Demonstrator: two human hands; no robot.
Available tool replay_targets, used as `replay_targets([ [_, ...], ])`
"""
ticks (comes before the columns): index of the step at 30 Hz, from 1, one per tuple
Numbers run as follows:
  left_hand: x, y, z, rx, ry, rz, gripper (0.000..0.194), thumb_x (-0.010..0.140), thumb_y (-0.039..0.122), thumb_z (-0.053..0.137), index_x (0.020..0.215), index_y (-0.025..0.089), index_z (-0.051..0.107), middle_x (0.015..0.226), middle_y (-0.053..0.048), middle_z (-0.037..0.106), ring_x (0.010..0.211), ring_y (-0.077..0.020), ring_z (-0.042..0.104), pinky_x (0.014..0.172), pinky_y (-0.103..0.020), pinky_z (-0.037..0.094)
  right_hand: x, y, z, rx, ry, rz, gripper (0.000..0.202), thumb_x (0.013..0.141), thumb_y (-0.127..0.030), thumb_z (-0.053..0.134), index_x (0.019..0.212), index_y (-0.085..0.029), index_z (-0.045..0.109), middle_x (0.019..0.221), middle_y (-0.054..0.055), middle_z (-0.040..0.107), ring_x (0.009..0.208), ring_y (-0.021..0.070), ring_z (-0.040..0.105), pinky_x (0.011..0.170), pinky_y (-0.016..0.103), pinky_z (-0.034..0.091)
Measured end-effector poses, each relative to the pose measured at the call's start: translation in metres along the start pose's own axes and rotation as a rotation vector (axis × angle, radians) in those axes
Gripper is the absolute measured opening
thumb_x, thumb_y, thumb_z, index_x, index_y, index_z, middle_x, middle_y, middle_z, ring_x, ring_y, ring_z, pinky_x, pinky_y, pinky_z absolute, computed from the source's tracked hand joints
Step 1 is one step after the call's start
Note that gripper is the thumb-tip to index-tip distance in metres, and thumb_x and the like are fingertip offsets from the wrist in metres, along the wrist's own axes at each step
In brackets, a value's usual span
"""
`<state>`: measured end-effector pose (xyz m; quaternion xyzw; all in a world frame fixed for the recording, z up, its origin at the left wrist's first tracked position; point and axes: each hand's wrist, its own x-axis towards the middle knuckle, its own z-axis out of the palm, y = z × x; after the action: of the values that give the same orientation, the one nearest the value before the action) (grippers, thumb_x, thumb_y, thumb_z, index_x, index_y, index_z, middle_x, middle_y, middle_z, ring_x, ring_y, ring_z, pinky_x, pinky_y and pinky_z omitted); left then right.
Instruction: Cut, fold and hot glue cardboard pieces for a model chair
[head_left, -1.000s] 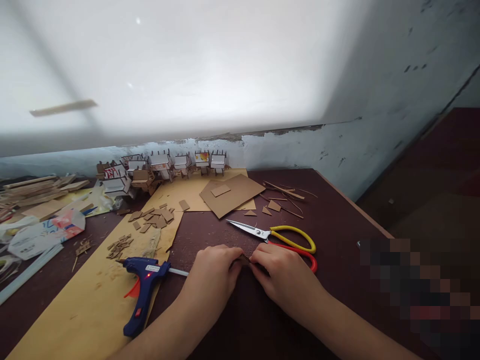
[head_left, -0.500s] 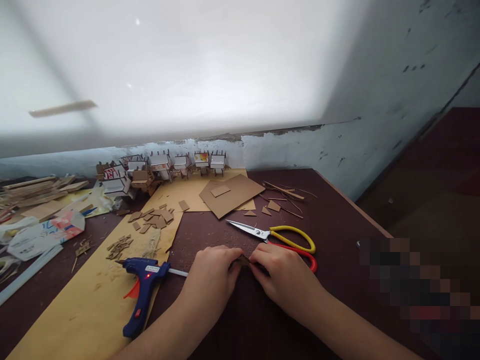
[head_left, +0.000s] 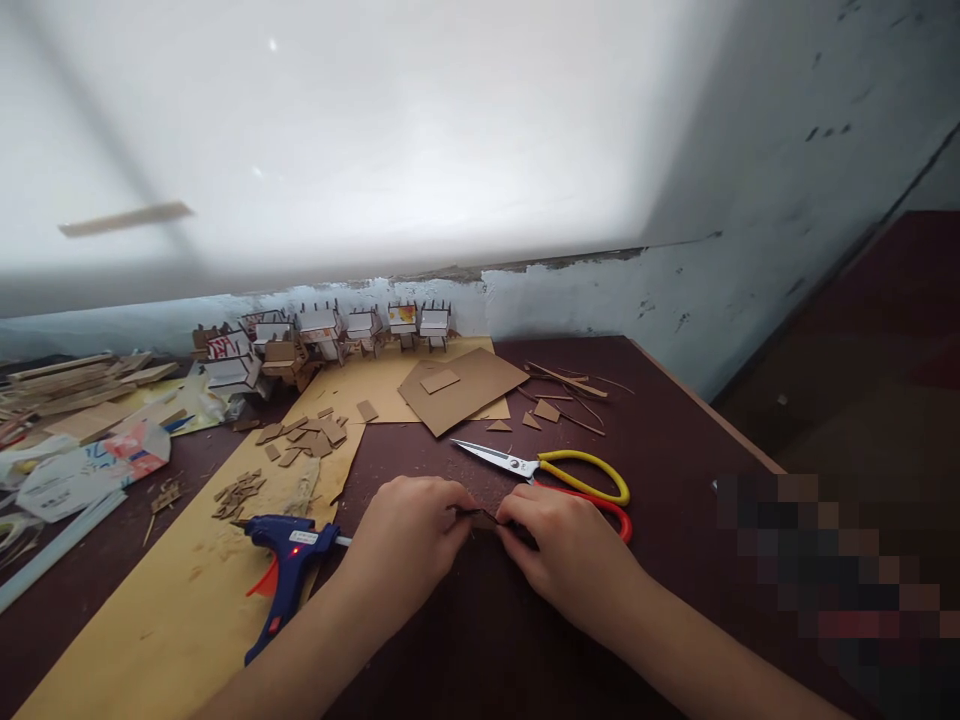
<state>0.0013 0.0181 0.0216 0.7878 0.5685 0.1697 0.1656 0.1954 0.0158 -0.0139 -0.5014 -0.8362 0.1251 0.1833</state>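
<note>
Between my fingertips a small, thin brown cardboard piece (head_left: 481, 515) is stretched, seen almost edge-on and mostly hidden. My left hand (head_left: 412, 535) pinches one end, while my right hand (head_left: 566, 550) pinches the other. Just beyond the right hand lie scissors (head_left: 544, 465) with one yellow and one red handle, blades pointing left. To the left of my left forearm, a blue glue gun (head_left: 289, 560) rests on its side with a red light on and a white glue stick in its back.
Cut cardboard pieces (head_left: 311, 435) lie on yellow paper (head_left: 142, 600). A larger cardboard sheet (head_left: 465, 395) and thin strips (head_left: 570, 385) are farther back. Several miniature chairs (head_left: 322, 330) stand along the wall. Wooden sticks (head_left: 67, 385) are piled at left.
My left hand has shifted left, away from the right hand, so the gap between my fingertips is wider and more of the thin piece shows. My right hand has barely moved.
</note>
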Motion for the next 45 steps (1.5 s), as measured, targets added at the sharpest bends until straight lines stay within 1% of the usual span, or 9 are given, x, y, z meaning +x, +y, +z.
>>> replay_targets([
  [2,-0.001,0.001,-0.002,0.017,0.003,-0.014,0.015,0.084,0.019,0.07,0.089,0.025,0.082,0.09,-0.002,0.083,0.083,-0.0236,0.075,0.075,-0.032,0.05,0.0,0.0,0.0,-0.002,-0.001,0.002,0.015,0.091,-0.012,0.062,0.082,-0.02,0.071,0.083,0.002,0.071,0.076,0.0202,0.067,0.063,0.03,0.039],
  [6,-0.001,0.0,-0.002,0.038,0.005,-0.008,0.016,0.085,0.017,0.068,0.087,0.024,0.082,0.087,-0.003,0.082,0.081,-0.0233,0.075,0.075,-0.031,0.05,0.001,0.001,0.0,0.0,-0.003,0.004,0.015,0.091,-0.011,0.063,0.083,-0.02,0.071,0.083,0.001,0.071,0.076,0.0204,0.067,0.063,0.03,0.039],
  [11,0.0,0.0,0.001,0.057,0.009,0.024,0.016,0.085,0.015,0.068,0.081,0.024,0.081,0.085,-0.003,0.081,0.078,-0.0213,0.073,0.07,-0.029,0.047,0.001,0.0,0.0,0.004,-0.001,0.004,0.014,0.091,-0.011,0.063,0.083,-0.02,0.071,0.083,0.002,0.072,0.076,0.0203,0.067,0.064,0.03,0.04],
  [17,-0.002,0.0,0.007,0.137,0.029,0.022,0.016,0.088,0.017,0.064,0.08,0.024,0.078,0.083,-0.003,0.08,0.078,-0.0232,0.074,0.067,-0.03,0.042,0.0,-0.001,-0.001,0.007,0.001,0.013,0.014,0.09,-0.011,0.063,0.084,-0.02,0.071,0.082,0.002,0.071,0.076,0.0203,0.067,0.064,0.03,0.04],
  [32,-0.003,-0.003,0.01,0.098,0.043,0.023,0.015,0.085,0.014,0.063,0.074,0.022,0.069,0.078,-0.001,0.075,0.074,-0.021,0.069,0.065,-0.03,0.036,0.002,-0.002,-0.003,0.032,-0.003,0.027,0.015,0.089,-0.009,0.063,0.083,-0.02,0.071,0.081,0.001,0.071,0.074,0.0197,0.066,0.063,0.029,0.039],
  [35,-0.002,-0.004,0.012,0.074,0.047,0.026,0.012,0.082,0.011,0.063,0.077,0.022,0.065,0.079,0.0,0.072,0.075,-0.0207,0.067,0.065,-0.03,0.036,0.002,-0.002,-0.003,0.044,-0.012,0.031,0.014,0.089,-0.01,0.064,0.083,-0.02,0.071,0.082,0.001,0.071,0.075,0.0197,0.066,0.065,0.029,0.041],
  [39,-0.001,-0.006,0.014,0.005,0.046,0.038,0.018,0.078,0.005,0.061,0.083,0.022,0.061,0.085,0.001,0.07,0.079,-0.0194,0.065,0.068,-0.028,0.038,0.002,0.0,-0.003,0.064,-0.019,0.038,0.014,0.089,-0.01,0.063,0.087,-0.02,0.072,0.085,0.002,0.073,0.078,0.02,0.067,0.067,0.029,0.043],
  [44,0.001,-0.009,0.014,-0.065,0.035,0.059,0.029,0.077,0.006,0.063,0.101,0.023,0.064,0.09,0.001,0.07,0.084,-0.019,0.066,0.072,-0.028,0.042,0.003,0.0,-0.002,0.087,-0.025,0.052,0.013,0.088,-0.009,0.064,0.088,-0.019,0.072,0.085,0.002,0.073,0.075,0.0196,0.067,0.064,0.029,0.042],
  [45,0.002,-0.009,0.013,-0.068,0.025,0.068,0.029,0.078,0.006,0.062,0.101,0.023,0.066,0.09,0.001,0.069,0.083,-0.019,0.066,0.072,-0.028,0.042,0.002,0.0,-0.002,0.091,-0.026,0.053,0.013,0.088,-0.009,0.064,0.088,-0.019,0.072,0.085,0.002,0.073,0.075,0.0197,0.067,0.065,0.03,0.042],
])
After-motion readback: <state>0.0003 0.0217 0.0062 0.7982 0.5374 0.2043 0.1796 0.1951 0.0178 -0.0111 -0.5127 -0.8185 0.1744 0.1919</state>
